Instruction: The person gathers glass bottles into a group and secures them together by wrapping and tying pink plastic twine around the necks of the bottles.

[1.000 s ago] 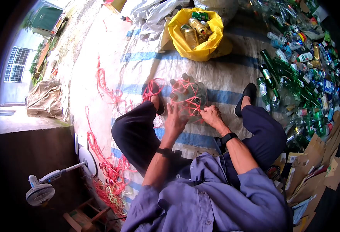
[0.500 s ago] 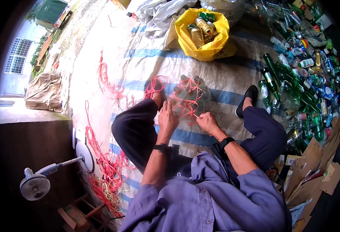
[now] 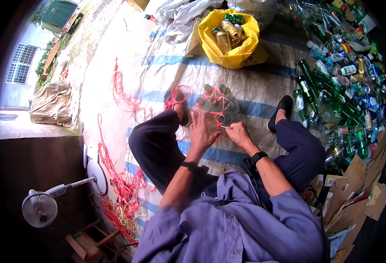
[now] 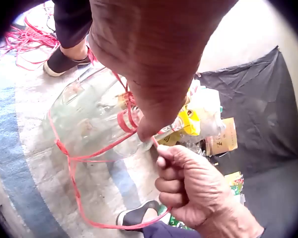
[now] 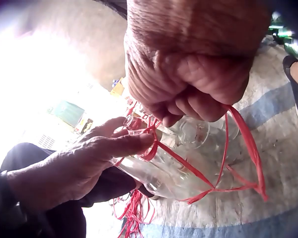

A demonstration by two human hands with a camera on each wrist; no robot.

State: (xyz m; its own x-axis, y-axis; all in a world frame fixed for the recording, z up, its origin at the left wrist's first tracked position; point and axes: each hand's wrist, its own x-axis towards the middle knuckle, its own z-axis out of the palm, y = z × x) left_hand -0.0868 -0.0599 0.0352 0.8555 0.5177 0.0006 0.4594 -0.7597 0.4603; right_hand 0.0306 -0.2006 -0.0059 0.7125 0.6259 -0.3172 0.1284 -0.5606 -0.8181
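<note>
Clear glass bottles (image 3: pixel 226 105), bound in a bundle with red string (image 3: pixel 219 117), stand in front of the person. At the near left side of the bundle, the left hand (image 3: pixel 201 135) holds a bottle neck; its thumb (image 5: pixel 139 144) presses on red string wound there in the right wrist view. Just right of it, the right hand (image 3: pixel 241 135) pinches a string end between thumb and curled fingers, seen also in the left wrist view (image 4: pixel 196 191). A loose loop of string (image 4: pixel 104 223) hangs from beneath that hand. The left fingertips are partly hidden.
Beyond the bundle is a yellow bag (image 3: pixel 210 48) of cans. Many bottles and cans (image 3: pixel 348 94) are heaped on the right, above cardboard (image 3: pixel 359 193). Red string (image 3: pixel 125 184) lies on the left beside a fan (image 3: pixel 39 208). Shoes flank the bundle on the striped sheet (image 3: pixel 254 109).
The left hand shifted left and toward the body, then back right beside the right hand. The right hand moved slightly toward the body, then a little right, still pinching string.
</note>
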